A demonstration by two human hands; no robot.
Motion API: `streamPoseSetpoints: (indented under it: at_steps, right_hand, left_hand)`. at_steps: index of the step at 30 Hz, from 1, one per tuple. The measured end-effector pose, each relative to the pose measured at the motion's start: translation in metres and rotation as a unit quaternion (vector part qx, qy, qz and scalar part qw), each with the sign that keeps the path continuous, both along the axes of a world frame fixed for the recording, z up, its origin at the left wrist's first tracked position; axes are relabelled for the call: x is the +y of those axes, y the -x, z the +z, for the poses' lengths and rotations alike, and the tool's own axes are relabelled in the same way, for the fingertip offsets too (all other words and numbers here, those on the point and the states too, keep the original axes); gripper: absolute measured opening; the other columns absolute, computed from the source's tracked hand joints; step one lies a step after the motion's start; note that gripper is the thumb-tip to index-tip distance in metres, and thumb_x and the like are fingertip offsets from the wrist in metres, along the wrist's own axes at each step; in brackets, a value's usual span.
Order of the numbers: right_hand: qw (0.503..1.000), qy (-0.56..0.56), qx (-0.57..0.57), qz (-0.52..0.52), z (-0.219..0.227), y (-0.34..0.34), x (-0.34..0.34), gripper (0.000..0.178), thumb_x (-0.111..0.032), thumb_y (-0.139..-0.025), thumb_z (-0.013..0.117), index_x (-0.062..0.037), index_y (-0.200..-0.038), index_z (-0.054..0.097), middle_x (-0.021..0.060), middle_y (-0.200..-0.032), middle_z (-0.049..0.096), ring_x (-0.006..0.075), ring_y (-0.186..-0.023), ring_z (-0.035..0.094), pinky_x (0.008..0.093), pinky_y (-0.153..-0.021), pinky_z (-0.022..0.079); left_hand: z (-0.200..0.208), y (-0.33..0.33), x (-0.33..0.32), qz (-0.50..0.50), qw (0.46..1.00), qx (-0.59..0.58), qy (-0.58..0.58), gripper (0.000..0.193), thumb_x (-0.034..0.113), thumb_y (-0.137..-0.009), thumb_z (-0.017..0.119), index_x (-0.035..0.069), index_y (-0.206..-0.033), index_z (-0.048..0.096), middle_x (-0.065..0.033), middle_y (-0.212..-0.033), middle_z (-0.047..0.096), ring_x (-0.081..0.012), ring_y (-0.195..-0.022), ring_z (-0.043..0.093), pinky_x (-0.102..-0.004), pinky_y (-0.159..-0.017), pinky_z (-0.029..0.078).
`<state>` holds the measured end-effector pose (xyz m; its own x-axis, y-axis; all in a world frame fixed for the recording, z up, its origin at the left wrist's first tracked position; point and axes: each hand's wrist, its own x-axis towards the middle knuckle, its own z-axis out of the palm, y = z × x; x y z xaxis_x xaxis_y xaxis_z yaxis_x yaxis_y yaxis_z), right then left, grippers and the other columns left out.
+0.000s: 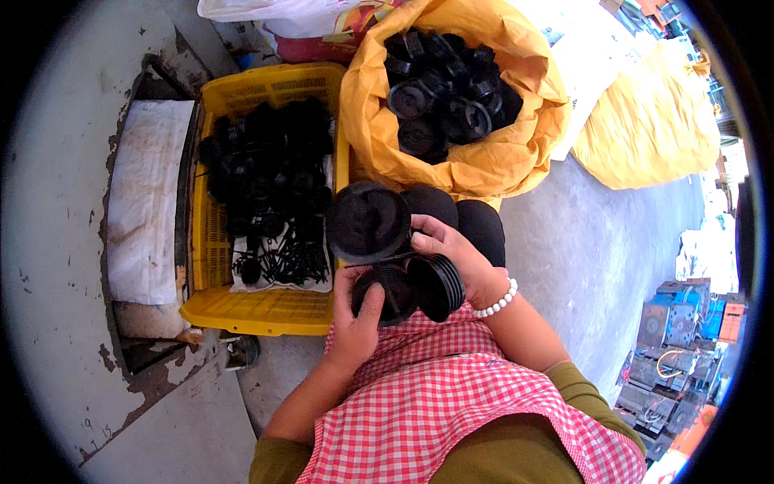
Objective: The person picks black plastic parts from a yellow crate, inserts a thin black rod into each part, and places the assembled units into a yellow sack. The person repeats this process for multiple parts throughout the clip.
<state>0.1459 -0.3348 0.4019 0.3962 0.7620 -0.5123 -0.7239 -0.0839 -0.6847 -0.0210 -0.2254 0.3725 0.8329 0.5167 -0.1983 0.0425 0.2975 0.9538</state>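
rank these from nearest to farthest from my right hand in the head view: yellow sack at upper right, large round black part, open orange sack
1. Large round black part: at the right hand, on its left.
2. Open orange sack: beyond the hand, top centre.
3. Yellow sack: farthest, upper right.

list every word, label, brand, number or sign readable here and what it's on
Grey panel, lower left: small dark handwritten marks, not copied here.
Red-and-white bag, top: printing too blurred to read.
White sack, upper right: any marks too small to read.
Large black disc: no readable text.
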Motion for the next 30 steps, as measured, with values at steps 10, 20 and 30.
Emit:
streamPoseSetpoints:
  at_steps: [10,20,30]
  right_hand:
    - [0.996,-0.078,0.006,0.039,0.018,0.011,-0.033,0.066,-0.045,-0.087,0.066,0.0007,-0.131,0.048,0.0079,-0.119,0.056,0.0143,-0.107,0.054,0.0276,-0.093,0.045]
    - [0.981,-0.087,-0.017,-0.174,0.025,0.018,-0.047,0.048,-0.011,-0.088,0.045,0.0012,-0.134,0.042,0.023,-0.122,0.057,0.0326,-0.116,0.057,0.0422,-0.1,0.046]
    - [0.938,0.022,-0.333,-0.096,0.012,0.044,-0.021,0.049,-0.007,-0.094,0.035,0.0029,-0.141,0.035,0.0162,-0.142,0.041,0.0231,-0.135,0.036,0.0325,-0.113,0.023]
  left_hand:
    - [0.007,-0.012,0.006,-0.102,0.995,0.009,0.01,0.041,0.019,-0.095,0.058,0.004,-0.131,0.045,-0.0096,-0.122,0.055,-0.0179,-0.114,0.052,-0.0311,-0.099,0.04]
    - [0.018,-0.018,0.01,0.164,0.979,-0.031,0.119,0.043,0.026,-0.098,0.053,-0.001,-0.131,0.046,-0.0113,-0.128,0.052,-0.0228,-0.114,0.053,-0.0331,-0.1,0.039]
    - [0.004,-0.027,-0.008,-0.048,0.998,0.026,-0.017,0.054,0.042,-0.101,0.041,-0.003,-0.129,0.047,-0.0146,-0.122,0.055,-0.0216,-0.113,0.051,-0.0321,-0.098,0.039]
